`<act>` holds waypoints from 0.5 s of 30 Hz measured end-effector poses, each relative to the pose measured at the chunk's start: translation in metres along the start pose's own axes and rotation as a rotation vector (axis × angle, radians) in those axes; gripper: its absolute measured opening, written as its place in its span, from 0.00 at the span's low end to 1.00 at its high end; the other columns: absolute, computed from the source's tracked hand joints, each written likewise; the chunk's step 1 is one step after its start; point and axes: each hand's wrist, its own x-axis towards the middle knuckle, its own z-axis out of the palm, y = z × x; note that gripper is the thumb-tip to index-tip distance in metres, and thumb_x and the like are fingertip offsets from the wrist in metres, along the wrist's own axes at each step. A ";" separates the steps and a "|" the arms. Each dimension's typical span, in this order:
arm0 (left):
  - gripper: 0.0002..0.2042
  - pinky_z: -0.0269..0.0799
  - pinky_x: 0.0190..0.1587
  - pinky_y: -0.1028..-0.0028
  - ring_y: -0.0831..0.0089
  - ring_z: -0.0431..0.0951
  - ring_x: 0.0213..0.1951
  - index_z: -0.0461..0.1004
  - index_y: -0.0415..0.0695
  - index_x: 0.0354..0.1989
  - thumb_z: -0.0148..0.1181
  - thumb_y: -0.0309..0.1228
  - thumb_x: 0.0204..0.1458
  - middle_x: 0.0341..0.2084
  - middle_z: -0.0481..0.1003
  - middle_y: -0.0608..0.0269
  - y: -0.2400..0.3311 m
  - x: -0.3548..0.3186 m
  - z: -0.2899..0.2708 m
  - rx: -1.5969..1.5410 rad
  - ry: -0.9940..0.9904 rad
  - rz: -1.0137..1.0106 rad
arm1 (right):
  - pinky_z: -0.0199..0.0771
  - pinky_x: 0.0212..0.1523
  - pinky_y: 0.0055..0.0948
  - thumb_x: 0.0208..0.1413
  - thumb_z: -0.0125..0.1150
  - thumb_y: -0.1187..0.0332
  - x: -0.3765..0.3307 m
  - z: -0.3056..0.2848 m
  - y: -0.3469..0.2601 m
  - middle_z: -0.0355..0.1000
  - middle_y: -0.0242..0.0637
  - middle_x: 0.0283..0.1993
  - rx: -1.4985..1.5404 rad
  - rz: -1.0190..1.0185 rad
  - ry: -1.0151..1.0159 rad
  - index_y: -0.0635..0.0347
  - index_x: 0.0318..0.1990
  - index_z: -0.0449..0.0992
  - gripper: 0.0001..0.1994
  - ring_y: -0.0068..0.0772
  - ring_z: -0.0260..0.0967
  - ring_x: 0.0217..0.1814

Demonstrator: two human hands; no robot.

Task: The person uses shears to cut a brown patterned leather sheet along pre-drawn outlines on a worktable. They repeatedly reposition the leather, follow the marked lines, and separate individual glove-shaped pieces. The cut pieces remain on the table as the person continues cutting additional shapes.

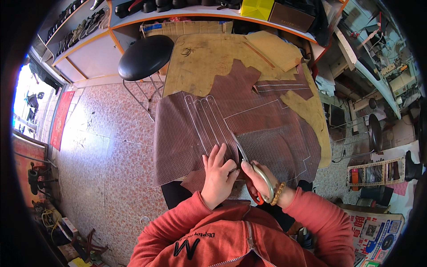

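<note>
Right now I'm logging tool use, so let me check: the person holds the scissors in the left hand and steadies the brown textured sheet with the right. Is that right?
Not quite: the hands are swapped. In the head view the right hand holds the scissors, and the left hand lies flat on the brown textured sheet, steadying it.

Your left hand and right hand with the scissors occupy the near edge of the worktable. The brown leather sheet covers most of the surface ahead. Bare board lies open at the far left. The black stool blocks the far-left corner; the floor on your left is open.
</note>
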 end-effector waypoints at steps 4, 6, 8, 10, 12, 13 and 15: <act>0.04 0.37 0.67 0.41 0.42 0.48 0.69 0.72 0.43 0.32 0.61 0.25 0.49 0.66 0.55 0.42 0.002 0.000 -0.001 -0.021 -0.005 -0.028 | 0.63 0.16 0.23 0.59 0.46 0.35 0.011 -0.004 -0.003 0.63 0.32 0.16 0.062 0.037 -0.070 0.61 0.30 0.67 0.31 0.23 0.63 0.15; 0.04 0.37 0.67 0.41 0.42 0.48 0.69 0.72 0.43 0.32 0.61 0.25 0.49 0.66 0.55 0.42 0.002 0.000 -0.001 -0.025 -0.005 -0.029 | 0.63 0.15 0.23 0.59 0.45 0.36 0.012 -0.004 -0.004 0.63 0.32 0.16 0.054 0.048 -0.070 0.60 0.28 0.67 0.31 0.23 0.63 0.15; 0.04 0.37 0.67 0.41 0.42 0.48 0.69 0.72 0.43 0.32 0.61 0.25 0.49 0.66 0.55 0.42 0.002 0.000 -0.001 -0.014 -0.008 -0.031 | 0.62 0.15 0.23 0.60 0.45 0.36 0.011 -0.003 -0.004 0.63 0.31 0.16 0.037 0.043 -0.053 0.60 0.27 0.67 0.31 0.23 0.63 0.14; 0.05 0.37 0.67 0.41 0.42 0.48 0.69 0.72 0.43 0.32 0.61 0.25 0.49 0.66 0.55 0.41 0.001 0.000 -0.001 -0.025 -0.009 -0.032 | 0.61 0.15 0.24 0.61 0.44 0.38 0.010 -0.003 -0.005 0.63 0.31 0.15 0.033 0.002 -0.063 0.60 0.26 0.67 0.30 0.23 0.62 0.14; 0.05 0.37 0.67 0.41 0.42 0.48 0.69 0.72 0.43 0.32 0.61 0.25 0.49 0.66 0.55 0.41 0.000 0.000 -0.001 -0.031 -0.010 -0.031 | 0.60 0.14 0.24 0.62 0.44 0.39 0.009 -0.003 -0.006 0.62 0.31 0.14 0.027 -0.017 -0.062 0.59 0.25 0.67 0.30 0.23 0.62 0.14; 0.05 0.37 0.67 0.41 0.41 0.48 0.69 0.72 0.43 0.32 0.61 0.25 0.49 0.66 0.55 0.41 0.000 0.000 -0.001 -0.034 -0.010 -0.030 | 0.60 0.14 0.24 0.62 0.45 0.39 0.009 -0.002 -0.006 0.62 0.31 0.14 0.023 -0.017 -0.055 0.59 0.24 0.67 0.30 0.23 0.62 0.13; 0.05 0.38 0.66 0.38 0.40 0.49 0.68 0.72 0.43 0.32 0.61 0.26 0.49 0.65 0.56 0.41 -0.002 0.000 0.000 -0.038 -0.003 -0.016 | 0.60 0.14 0.24 0.62 0.45 0.40 0.009 -0.002 -0.006 0.62 0.30 0.14 0.023 -0.016 -0.049 0.59 0.24 0.67 0.29 0.22 0.61 0.13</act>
